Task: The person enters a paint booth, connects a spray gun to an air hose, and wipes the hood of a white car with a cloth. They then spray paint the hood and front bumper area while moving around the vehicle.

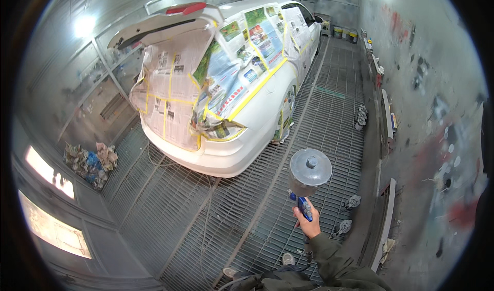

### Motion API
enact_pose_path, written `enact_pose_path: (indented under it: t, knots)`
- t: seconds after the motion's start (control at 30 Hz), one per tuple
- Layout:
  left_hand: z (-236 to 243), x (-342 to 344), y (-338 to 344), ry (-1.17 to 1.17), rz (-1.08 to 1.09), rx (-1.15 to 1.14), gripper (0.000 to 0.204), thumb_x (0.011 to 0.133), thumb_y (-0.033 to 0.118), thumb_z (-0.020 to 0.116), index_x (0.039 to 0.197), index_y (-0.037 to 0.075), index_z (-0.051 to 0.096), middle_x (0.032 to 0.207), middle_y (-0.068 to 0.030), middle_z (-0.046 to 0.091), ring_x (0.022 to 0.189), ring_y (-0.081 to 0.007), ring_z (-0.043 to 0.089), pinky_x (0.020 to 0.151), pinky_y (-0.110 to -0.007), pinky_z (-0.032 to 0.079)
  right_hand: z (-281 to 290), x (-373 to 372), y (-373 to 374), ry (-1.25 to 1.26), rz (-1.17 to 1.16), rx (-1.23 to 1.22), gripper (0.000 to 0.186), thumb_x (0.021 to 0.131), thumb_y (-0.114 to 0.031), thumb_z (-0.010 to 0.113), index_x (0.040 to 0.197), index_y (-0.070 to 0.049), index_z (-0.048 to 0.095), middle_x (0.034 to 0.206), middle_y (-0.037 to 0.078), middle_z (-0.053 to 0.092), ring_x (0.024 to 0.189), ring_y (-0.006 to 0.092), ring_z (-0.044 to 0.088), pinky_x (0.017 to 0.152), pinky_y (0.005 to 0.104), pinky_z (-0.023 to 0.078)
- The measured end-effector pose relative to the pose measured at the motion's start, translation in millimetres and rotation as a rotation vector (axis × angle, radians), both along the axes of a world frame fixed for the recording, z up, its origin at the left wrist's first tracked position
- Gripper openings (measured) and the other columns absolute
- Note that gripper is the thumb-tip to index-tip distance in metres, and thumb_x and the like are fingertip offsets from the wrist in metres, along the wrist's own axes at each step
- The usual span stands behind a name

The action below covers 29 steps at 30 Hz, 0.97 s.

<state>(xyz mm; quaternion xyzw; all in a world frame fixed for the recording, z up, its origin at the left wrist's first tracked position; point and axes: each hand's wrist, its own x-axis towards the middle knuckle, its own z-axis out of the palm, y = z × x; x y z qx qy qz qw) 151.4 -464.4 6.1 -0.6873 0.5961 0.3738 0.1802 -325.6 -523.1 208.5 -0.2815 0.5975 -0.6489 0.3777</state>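
Note:
My right hand (309, 220), in a dark green sleeve, is wrapped round the handle of a blue spray gun (304, 208). On top of the gun sits a translucent grey paint cup (311, 171) with a round lid and a small knob. Ahead and to the left stands a white car (242, 155), apart from the gun. Newspaper sheets (172, 80) held by yellow masking tape (257, 88) cover its rear opening and side windows, and the raised trunk lid (159, 26) tilts upward. My left hand is out of view.
Metal grating (247, 208) forms the floor, and a thin hose (206, 224) trails across it. Crumpled paper and plastic (92, 162) lie at the left wall. Along the paint-spattered right wall (427, 111) are grey-coated objects (343, 227) and a ledge (388, 216). Buckets (345, 34) stand far back.

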Motion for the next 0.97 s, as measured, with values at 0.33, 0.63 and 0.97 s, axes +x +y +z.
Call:
enact_pose_path:
  t: [0.33,0.63,0.97]
  knots:
    - [-45.1,217.1,36.0,0.012,0.195,0.085,0.041,0.077,0.05,0.074,0.092,0.013,0.079,0.084,-0.014,0.073,0.085,-0.0347,0.071,0.079,-0.044,0.057,-20.0,156.9,-50.4,0.072,-0.044,0.06,0.027,0.098,-0.021,0.062,0.119,-0.004,0.06,0.096,0.005,0.067,0.078,0.0108,0.062,0.046,0.0284,0.051]
    - [-20.0,309.2,23.1,0.073,0.382,-0.086,0.036,0.08,0.044,0.066,0.098,0.015,0.076,0.095,-0.0142,0.072,0.092,-0.0376,0.068,0.081,-0.049,0.055,-13.9,320.0,-147.1,0.156,0.105,0.114,0.026,0.097,-0.03,0.065,0.108,-0.007,0.061,0.097,0.003,0.067,0.079,0.0091,0.059,0.047,0.0277,0.047]
    - [-7.3,379.3,-7.1,0.076,0.818,0.064,0.037,0.081,0.043,0.069,0.108,0.019,0.076,0.105,-0.0129,0.073,0.101,-0.0326,0.068,0.086,-0.047,0.055,-197.6,377.6,-373.8,0.581,0.306,0.514,0.053,0.091,-0.058,0.062,0.121,-0.014,0.066,0.095,0.004,0.065,0.08,0.0151,0.058,0.055,0.0355,0.053]
